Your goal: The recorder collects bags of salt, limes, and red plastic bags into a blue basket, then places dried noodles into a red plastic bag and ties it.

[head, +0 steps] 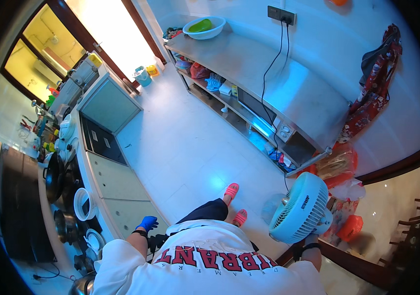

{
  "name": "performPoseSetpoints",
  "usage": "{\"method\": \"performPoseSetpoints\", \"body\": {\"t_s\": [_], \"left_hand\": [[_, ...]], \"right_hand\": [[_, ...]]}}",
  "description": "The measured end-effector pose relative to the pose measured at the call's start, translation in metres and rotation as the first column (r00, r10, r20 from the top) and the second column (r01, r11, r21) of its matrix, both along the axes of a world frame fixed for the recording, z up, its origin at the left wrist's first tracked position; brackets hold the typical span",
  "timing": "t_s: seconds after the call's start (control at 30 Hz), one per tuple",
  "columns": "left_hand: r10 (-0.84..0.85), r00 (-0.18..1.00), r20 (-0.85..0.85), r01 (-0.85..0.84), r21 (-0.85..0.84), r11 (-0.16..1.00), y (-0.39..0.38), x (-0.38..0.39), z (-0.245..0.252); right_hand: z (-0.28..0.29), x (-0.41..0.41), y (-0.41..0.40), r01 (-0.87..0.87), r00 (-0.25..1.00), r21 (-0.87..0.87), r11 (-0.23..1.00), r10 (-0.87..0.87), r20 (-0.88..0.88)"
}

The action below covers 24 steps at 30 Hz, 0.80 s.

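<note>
My left hand (pixel 147 224), in a blue glove, hangs beside the lower kitchen cabinets at the bottom left, its fingers partly curled; I cannot tell whether they are closed. My right forearm reaches to the back of a white electric fan (pixel 299 208) at the lower right, where the fan hides most of my right hand (pixel 311 239). Its grip on the fan cannot be made out. The fan's round grille faces left, towards the floor.
Pots, a white plastic basket (pixel 84 204) and plates crowd the counter at left. A steel shelf unit (pixel 232 51) with a microwave oven (pixel 259 110) lines the wall. Black cables (pixel 264 77) run down from a socket. Bags (pixel 335 162) stand near the doorway. A bin (pixel 142 76) is by the far door.
</note>
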<state>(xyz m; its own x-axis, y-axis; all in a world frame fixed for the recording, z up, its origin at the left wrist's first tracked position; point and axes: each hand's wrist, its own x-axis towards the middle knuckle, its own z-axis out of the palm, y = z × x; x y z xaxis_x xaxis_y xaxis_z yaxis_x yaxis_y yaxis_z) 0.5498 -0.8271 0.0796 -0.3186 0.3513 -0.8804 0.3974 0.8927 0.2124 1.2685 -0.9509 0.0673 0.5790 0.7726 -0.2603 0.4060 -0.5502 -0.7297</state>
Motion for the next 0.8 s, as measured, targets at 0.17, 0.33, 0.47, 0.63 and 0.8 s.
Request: {"method": "performPoseSetpoints", "body": {"t_s": [0.17, 0.33, 0.47, 0.63, 0.8], "left_hand": [[-0.078, 0.996, 0.048, 0.08, -0.028, 0.996, 0.012, 0.004, -0.006], [-0.018, 0.998, 0.065, 0.021, -0.055, 0.998, 0.011, -0.026, -0.037], [0.095, 0.985, 0.141, -0.09, -0.04, 0.995, 0.005, -0.044, -0.048], [0.222, 0.964, 0.147, -0.205, -0.126, 0.971, 0.007, -0.069, -0.045], [0.391, 0.905, 0.166, -0.371, -0.138, 0.918, 0.016, -0.111, -0.056]], "right_hand": [[0.02, -0.032, 0.028, -0.086, 0.995, 0.027, 0.996, 0.084, 0.059], [0.035, -0.076, 0.079, -0.225, 0.969, 0.051, 0.973, 0.218, 0.117], [0.049, -0.121, 0.143, -0.349, 0.927, 0.059, 0.935, 0.335, 0.167], [0.068, -0.187, 0.243, -0.508, 0.846, 0.092, 0.856, 0.477, 0.237], [0.091, -0.255, 0.336, -0.651, 0.743, 0.113, 0.751, 0.6, 0.296]]}}
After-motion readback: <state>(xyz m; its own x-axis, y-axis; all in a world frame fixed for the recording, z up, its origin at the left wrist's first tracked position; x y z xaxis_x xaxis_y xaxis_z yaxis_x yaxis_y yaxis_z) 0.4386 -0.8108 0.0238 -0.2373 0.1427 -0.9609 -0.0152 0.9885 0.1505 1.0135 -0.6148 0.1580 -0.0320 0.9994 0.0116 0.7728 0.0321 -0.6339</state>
